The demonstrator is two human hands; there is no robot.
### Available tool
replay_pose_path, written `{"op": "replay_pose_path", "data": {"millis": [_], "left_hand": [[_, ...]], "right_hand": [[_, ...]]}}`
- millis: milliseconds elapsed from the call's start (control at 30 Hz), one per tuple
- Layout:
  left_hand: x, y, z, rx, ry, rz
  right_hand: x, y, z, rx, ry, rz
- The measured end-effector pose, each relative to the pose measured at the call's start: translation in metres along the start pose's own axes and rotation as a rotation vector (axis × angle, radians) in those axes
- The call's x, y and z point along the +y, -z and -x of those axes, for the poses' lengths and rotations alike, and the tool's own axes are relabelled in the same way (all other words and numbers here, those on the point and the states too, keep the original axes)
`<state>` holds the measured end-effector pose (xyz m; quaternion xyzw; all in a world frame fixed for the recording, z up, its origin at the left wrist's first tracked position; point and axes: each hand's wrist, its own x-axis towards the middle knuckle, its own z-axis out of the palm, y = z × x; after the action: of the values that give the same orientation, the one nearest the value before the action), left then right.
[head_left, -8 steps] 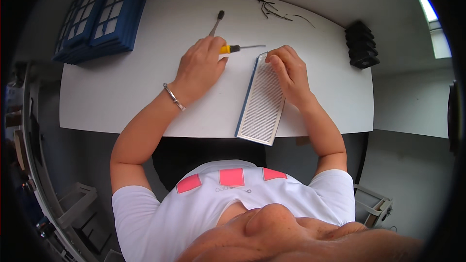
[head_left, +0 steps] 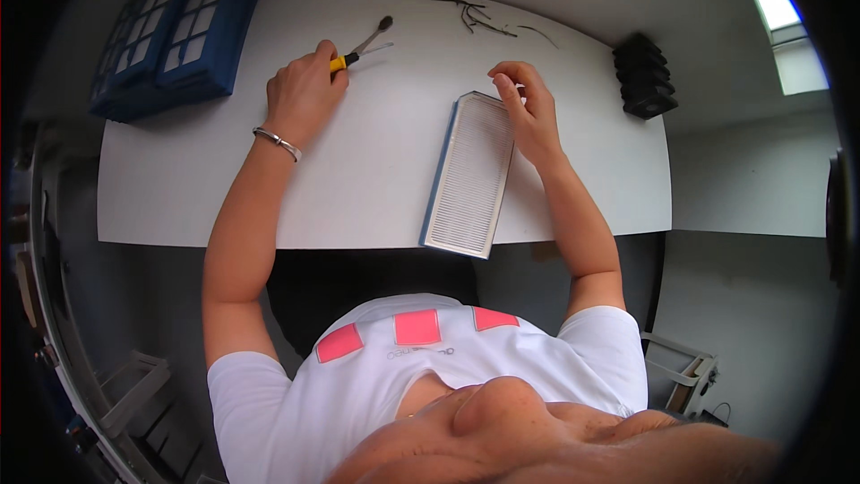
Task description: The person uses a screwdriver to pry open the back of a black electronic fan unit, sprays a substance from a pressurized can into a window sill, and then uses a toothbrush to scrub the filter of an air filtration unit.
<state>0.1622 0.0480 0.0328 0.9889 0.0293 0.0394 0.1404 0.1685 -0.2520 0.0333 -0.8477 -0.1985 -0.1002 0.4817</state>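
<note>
My left hand (head_left: pixel 306 94) is closed around the yellow-and-black handle of a screwdriver (head_left: pixel 343 62), whose thin metal shaft points right. Just beyond it, a brush (head_left: pixel 368 38) with a dark tip lies on the white table; its near end is hidden by my fingers. A long pleated filter (head_left: pixel 468 175) in a white and blue frame lies slanted toward me, its near end past the table's front edge. Over its far right corner is my right hand (head_left: pixel 530 112), thumb and forefinger pinched together; anything between them is too small to make out.
Several blue-framed filters (head_left: pixel 179 36) are stacked at the far left of the table (head_left: pixel 358 188). Thin black strips (head_left: pixel 473 13) lie at the back. A stack of black parts (head_left: pixel 643 76) stands by the right edge, near the wall.
My left hand has moved left with the screwdriver, away from the filter. My right hand has lifted off the filter's far end. The whole view has shifted slightly.
</note>
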Motion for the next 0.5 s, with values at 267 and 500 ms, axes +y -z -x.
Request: {"op": "replay_pose_path", "data": {"millis": [267,500], "left_hand": [[-0.026,-0.011,-0.015,0.287,-0.004,0.114],[0.013,-0.03,0.014,0.346,-0.423,0.406]], "right_hand": [[0.002,0.009,-0.002,-0.119,-0.095,0.22],[-0.061,0.054,0.018,-0.814,0.172,0.603]]}}
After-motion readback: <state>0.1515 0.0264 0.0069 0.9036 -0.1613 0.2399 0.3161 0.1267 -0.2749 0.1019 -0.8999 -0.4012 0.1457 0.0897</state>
